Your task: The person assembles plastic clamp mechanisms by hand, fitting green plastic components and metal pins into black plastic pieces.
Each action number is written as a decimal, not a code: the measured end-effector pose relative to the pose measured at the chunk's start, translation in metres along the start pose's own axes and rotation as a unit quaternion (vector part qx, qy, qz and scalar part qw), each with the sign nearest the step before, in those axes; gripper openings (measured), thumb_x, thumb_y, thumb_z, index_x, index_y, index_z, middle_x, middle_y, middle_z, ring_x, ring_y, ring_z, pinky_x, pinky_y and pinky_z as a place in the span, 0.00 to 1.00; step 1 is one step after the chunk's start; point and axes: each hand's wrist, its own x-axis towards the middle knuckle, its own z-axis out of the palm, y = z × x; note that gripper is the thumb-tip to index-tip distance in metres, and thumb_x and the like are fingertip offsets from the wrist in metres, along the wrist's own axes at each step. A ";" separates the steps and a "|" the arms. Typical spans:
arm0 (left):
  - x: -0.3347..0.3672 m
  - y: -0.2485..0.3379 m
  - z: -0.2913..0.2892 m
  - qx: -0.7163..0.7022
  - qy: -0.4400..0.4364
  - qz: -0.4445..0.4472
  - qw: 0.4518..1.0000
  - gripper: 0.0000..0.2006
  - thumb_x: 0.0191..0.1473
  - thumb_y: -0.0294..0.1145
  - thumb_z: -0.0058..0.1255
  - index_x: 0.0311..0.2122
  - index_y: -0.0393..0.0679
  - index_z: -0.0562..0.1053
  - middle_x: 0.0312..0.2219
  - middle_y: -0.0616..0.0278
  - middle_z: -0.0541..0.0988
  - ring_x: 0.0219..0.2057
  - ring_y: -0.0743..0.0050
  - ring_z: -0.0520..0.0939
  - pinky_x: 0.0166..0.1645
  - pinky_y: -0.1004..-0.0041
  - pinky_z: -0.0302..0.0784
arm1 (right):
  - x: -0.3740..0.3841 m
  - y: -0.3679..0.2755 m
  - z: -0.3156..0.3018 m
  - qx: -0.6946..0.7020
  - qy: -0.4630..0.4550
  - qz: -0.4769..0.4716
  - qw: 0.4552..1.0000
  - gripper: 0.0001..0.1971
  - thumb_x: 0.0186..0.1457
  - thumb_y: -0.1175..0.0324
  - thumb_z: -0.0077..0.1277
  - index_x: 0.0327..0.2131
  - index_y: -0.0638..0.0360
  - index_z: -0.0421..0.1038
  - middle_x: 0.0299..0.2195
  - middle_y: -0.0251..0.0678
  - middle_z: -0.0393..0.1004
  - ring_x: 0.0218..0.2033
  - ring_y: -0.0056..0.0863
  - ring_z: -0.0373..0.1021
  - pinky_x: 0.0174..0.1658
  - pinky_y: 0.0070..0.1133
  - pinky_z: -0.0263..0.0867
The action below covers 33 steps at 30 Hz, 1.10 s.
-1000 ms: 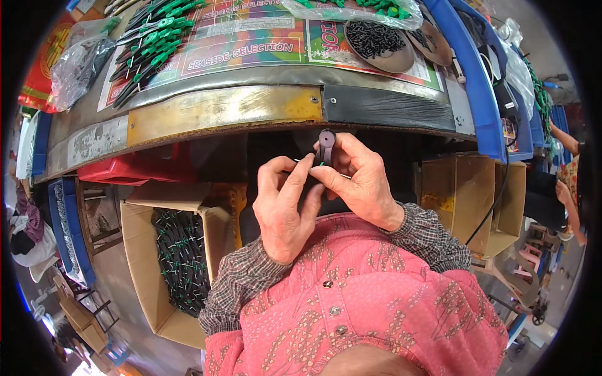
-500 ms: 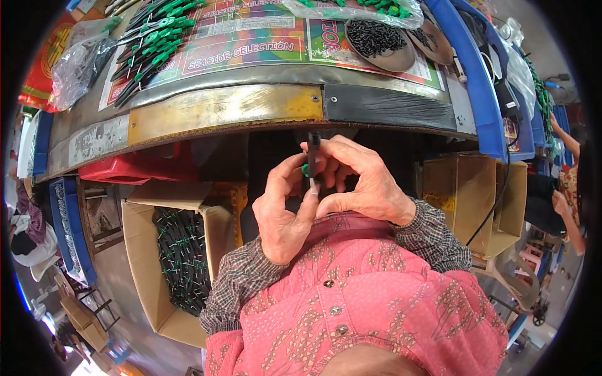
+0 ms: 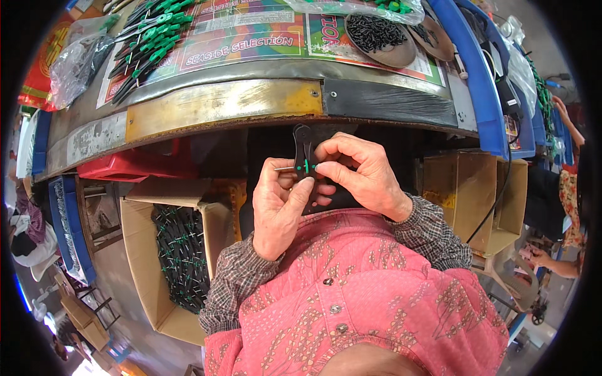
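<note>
In front of my chest, just below the bench edge, my left hand (image 3: 279, 210) grips a black two-armed tool (image 3: 302, 139). The tool points upward, its rounded end at the top, with small green pieces across its lower part. A thin metal pin sticks out sideways by my left fingers. On the tool's other side, the thumb and forefinger of my right hand (image 3: 364, 175) pinch at a small green piece (image 3: 315, 167), mostly hidden by the fingertips. The tool's lower end is covered by my left thumb and fingers.
Similar black and green tools (image 3: 153, 44) lie piled on the metal-edged bench (image 3: 226, 103). Small black pieces fill a round dish (image 3: 401, 57) beside a blue bin (image 3: 492, 113). Below, a cardboard box (image 3: 139, 250) holds more tools; another cardboard box (image 3: 467, 207) stands right. A co-worker's hand (image 3: 536, 255) shows far right.
The tool has turned its broad side into view and shifted slightly left. My right thumb and forefinger have come together at its green piece. The co-worker's arm at far right has moved.
</note>
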 end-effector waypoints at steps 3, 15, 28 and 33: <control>-0.002 -0.006 -0.004 -0.022 0.008 0.027 0.999 0.10 0.59 0.22 0.44 0.45 0.32 0.63 0.35 0.53 0.76 0.35 0.71 0.81 0.38 0.73 0.81 | -0.001 0.001 -0.001 0.033 -0.006 0.034 0.999 0.06 0.54 0.79 0.52 0.37 0.68 0.71 0.30 0.27 0.68 0.32 0.12 0.67 0.35 0.12 0.65; -0.004 -0.013 -0.001 -0.087 0.003 -0.047 0.995 0.06 0.57 0.21 0.48 0.40 0.32 0.69 0.31 0.57 0.77 0.32 0.74 0.80 0.33 0.74 0.82 | 0.000 -0.001 0.009 0.039 0.002 0.061 0.997 0.09 0.54 0.73 0.55 0.35 0.68 0.68 0.26 0.32 0.72 0.24 0.13 0.71 0.22 0.13 0.68; -0.004 -0.015 0.000 -0.094 0.012 -0.047 0.994 0.06 0.57 0.20 0.48 0.40 0.31 0.69 0.31 0.56 0.77 0.30 0.73 0.81 0.30 0.75 0.82 | 0.002 -0.003 0.008 -0.006 0.001 0.053 0.999 0.10 0.54 0.70 0.56 0.29 0.68 0.69 0.24 0.31 0.72 0.22 0.13 0.70 0.20 0.12 0.66; -0.004 -0.014 -0.001 -0.107 0.007 -0.035 0.994 0.06 0.58 0.21 0.48 0.40 0.32 0.69 0.32 0.57 0.77 0.31 0.74 0.80 0.30 0.75 0.82 | 0.003 0.000 0.013 0.037 0.009 0.048 0.998 0.10 0.54 0.70 0.56 0.29 0.67 0.69 0.24 0.30 0.72 0.21 0.12 0.70 0.20 0.12 0.66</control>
